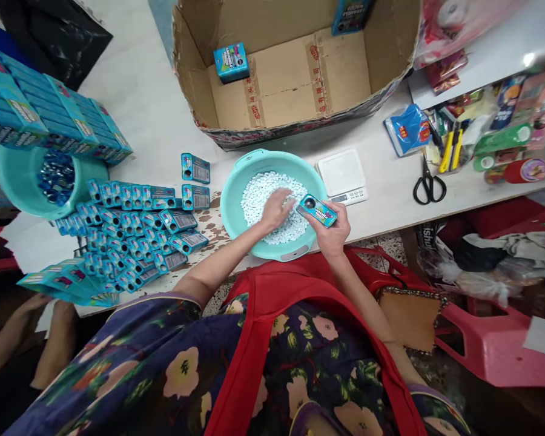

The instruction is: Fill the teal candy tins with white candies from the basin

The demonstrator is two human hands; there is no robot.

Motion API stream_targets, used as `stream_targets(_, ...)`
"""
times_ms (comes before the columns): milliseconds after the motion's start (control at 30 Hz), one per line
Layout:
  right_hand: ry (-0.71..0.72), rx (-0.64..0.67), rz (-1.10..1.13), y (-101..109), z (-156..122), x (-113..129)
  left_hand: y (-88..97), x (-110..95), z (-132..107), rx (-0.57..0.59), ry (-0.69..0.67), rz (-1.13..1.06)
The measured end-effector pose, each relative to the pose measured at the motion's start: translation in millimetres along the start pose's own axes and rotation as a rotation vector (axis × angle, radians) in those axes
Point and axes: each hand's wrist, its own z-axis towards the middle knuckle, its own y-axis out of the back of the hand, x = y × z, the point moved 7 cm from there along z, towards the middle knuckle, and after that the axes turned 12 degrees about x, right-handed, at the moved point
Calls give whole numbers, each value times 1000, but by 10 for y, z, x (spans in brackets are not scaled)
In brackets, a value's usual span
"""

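Observation:
My right hand (335,233) grips a small blue candy box (317,210) with a dark round hole at one end, held over the right rim of a turquoise basin (229,209). Small pale-blue candies (272,184) fill the basin's bottom. Over them, my left hand (276,211) reaches in with its fingers stretched toward the box and apart; its fingertips are slightly blurred among the candies. Two similar small boxes (195,168) lie left of the basin, beside a large group of such boxes (131,233).
A big cardboard carton (281,79) stands behind the basin, near a white digital scale (343,172). Black scissors (429,186) and a yellow cutter (450,150) lie right. Left are a smaller basin (13,181) and stacked blue boxes (49,115). Another person's hands (34,303) show at lower left.

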Motion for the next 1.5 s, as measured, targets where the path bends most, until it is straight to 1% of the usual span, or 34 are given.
stream_targets(33, 23, -26, -13, -10, 6, -37, -254, 7, -3, 146, -27, 150)
stream_targets(67, 41, -45, -27, -36, 16, -76, -467, 3, -32, 262, -59, 276)
stream_targets(100, 49, -57, -41, -75, 31, -117, -624, -9, -81, 346, -97, 381)
stream_targets(133, 47, -63, -54, -120, 48, -159, -723, -25, -142, 408, -142, 469)
stream_targets(167, 40, -68, -64, -164, 67, -197, -773, -40, -213, 459, -194, 538)
stream_targets(233, 36, -70, -73, -241, 100, -246, -769, -37, -375, 571, -315, 626)
stream_targets(267, 44, -72, -76, -266, 113, -255, -727, -9, -450, 626, -361, 650)
stream_targets(300, 57, -75, -79, -283, 124, -255, -664, 43, -506, 672, -374, 663)
stream_targets(333, 69, -78, -84, -291, 133, -249, -585, 117, -535, 705, -346, 661)
stream_targets(367, 77, -77, -90, -295, 139, -242, -493, 206, -534, 719, -276, 632)
stream_targets(400, 79, -69, -96, -297, 144, -232, -391, 295, -510, 712, -182, 583)
stream_targets(467, 72, -34, -109, -305, 145, -205, -189, 424, -432, 654, -9, 479)
stream_targets(533, 63, 20, -119, -325, 123, -164, 19, 427, -337, 536, 97, 348)
stream_targets(567, 59, 49, -121, -340, 102, -141, 133, 387, -294, 451, 138, 232)
stream_targets(600, 54, 80, -124, -361, 75, -119, 248, 333, -264, 352, 180, 68)
stream_targets(667, 42, 145, -130, -422, 12, -84, 445, 213, -257, 134, 257, -383)
stream_targets(700, 38, 177, -134, -460, -20, -70, 507, 134, -268, 41, 264, -605)
stream_targets(767, 42, 234, -135, -542, -73, -36, 583, -64, -279, -88, 196, -930)
stream_targets(800, 49, 257, -133, -580, -91, -14, 611, -154, -280, -141, 144, -1043)
stream_targets(867, 56, 299, -133, -642, -108, 31, 642, -268, -278, -237, 64, -1193)
stream_targets(933, 41, 327, -145, -672, -104, 70, 642, -307, -270, -308, 31, -1267)
stream_targets(1000, 26, 336, -154, -667, -91, 107, 635, -324, -256, -342, 17, -1285)
stream_targets(1133, 42, 318, -155, -611, -59, 186, 632, -392, -214, -316, -7, -1250)
stream_targets(1333, 6, 297, -121, -520, -14, 268, 641, -426, -172, -346, 58, -1209)
stream_targets(1433, -2, 288, -107, -459, -2, 298, 629, -483, -152, -335, 81, -1213)
stream_targets(1500, -16, 283, -97, -422, 1, 296, 631, -550, -145, -326, 72, -1213)
